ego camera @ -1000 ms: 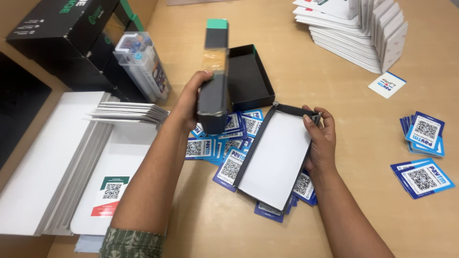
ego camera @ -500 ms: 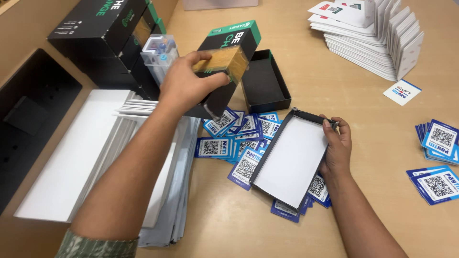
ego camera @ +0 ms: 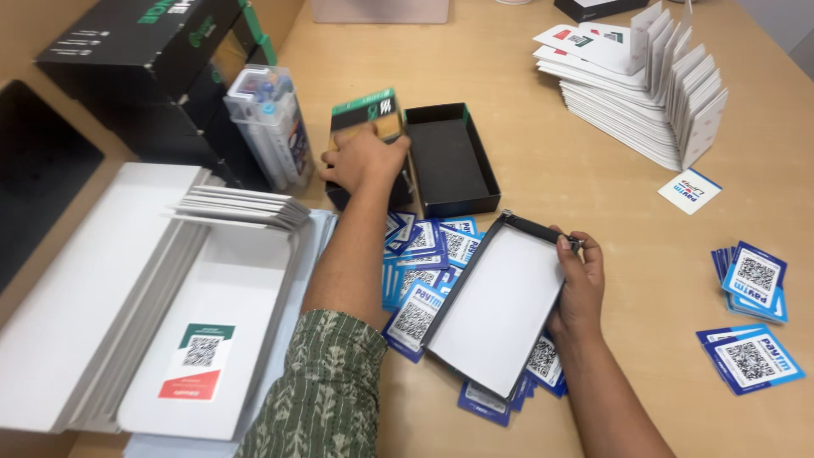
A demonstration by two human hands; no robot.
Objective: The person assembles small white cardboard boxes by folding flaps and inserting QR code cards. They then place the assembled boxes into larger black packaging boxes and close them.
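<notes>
The left hand [ego camera: 365,159] is clamped, palm down, over a small black cardboard box with a green and tan end panel [ego camera: 366,114], pressing it onto the wooden table [ego camera: 585,203]. Just right of that hand, touching the box, lies an open black cardboard tray [ego camera: 449,161]. The right hand [ego camera: 581,284] grips the right edge of a flat black-rimmed tray with a white inner face [ego camera: 496,305], fingers curled over its upper corner. This tray rests tilted atop a scatter of blue and white square cards [ego camera: 415,318], which lie between the two hands. Left of the left forearm sits a stack of white flat-folded cartons [ego camera: 237,208]. Well beyond the right hand stand fanned white cards [ego camera: 653,102].
</notes>
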